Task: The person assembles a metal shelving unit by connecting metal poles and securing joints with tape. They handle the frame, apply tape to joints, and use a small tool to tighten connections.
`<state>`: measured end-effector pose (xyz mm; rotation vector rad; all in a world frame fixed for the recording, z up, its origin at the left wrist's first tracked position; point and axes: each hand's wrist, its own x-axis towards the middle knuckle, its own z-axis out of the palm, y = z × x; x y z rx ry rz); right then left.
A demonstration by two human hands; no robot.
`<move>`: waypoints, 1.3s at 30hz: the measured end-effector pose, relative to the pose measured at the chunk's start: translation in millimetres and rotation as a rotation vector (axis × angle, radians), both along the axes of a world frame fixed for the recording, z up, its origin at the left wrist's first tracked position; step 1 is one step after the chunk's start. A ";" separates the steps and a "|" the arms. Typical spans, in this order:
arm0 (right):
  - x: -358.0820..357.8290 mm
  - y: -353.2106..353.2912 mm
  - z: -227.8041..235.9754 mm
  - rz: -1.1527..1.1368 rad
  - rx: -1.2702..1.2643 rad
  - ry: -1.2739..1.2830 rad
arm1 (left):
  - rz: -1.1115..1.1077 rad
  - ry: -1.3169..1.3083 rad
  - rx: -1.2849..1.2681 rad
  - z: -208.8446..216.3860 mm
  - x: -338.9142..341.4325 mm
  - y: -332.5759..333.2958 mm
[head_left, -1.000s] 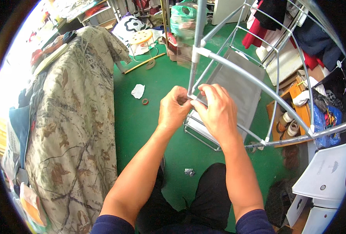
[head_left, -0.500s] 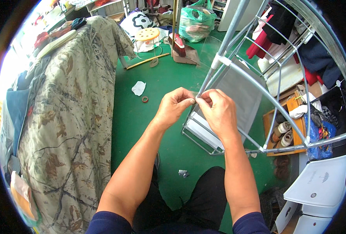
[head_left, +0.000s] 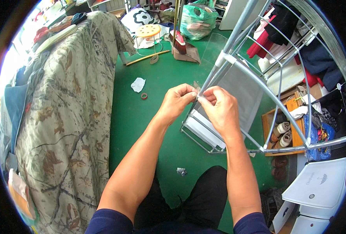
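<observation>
Grey metal-tube frame [head_left: 258,78]: leans further right than a second ago, suggesting handling centred on its near corner.
Right hand [head_left: 221,111]: thumb and fingers pinched on the frame's corner.
Left hand [head_left: 174,104]: fingertips nearly together beside that corner; cannot tell what they hold.
Thin clear scrap [head_left: 196,85]: just beyond the frame's corner.

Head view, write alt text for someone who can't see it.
A person's bare left hand and right hand meet at a corner of a grey tubular frame, above a green floor. A camouflage cover drapes at left; a yellow-topped stool stands beyond.
</observation>
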<state>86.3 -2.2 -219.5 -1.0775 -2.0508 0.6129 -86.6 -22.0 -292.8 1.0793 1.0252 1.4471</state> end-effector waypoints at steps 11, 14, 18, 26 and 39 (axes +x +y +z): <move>-15.6 -7.3 4.2 -0.197 0.222 -0.194 | -0.010 -0.072 0.001 -2.3 2.0 1.8; -17.3 -5.6 -0.8 -0.210 0.265 -0.150 | 0.001 -0.079 0.007 -1.8 2.6 1.3; -17.9 -6.6 -0.9 -0.207 0.294 -0.126 | 0.018 -0.036 -0.019 -1.5 2.4 1.2; -24.1 -10.7 1.0 -0.262 0.392 -0.206 | 0.045 -0.029 -0.020 -1.2 6.0 1.5; -21.3 -8.8 -3.9 -0.267 0.382 -0.186 | 0.060 -0.025 -0.043 -4.2 10.9 7.0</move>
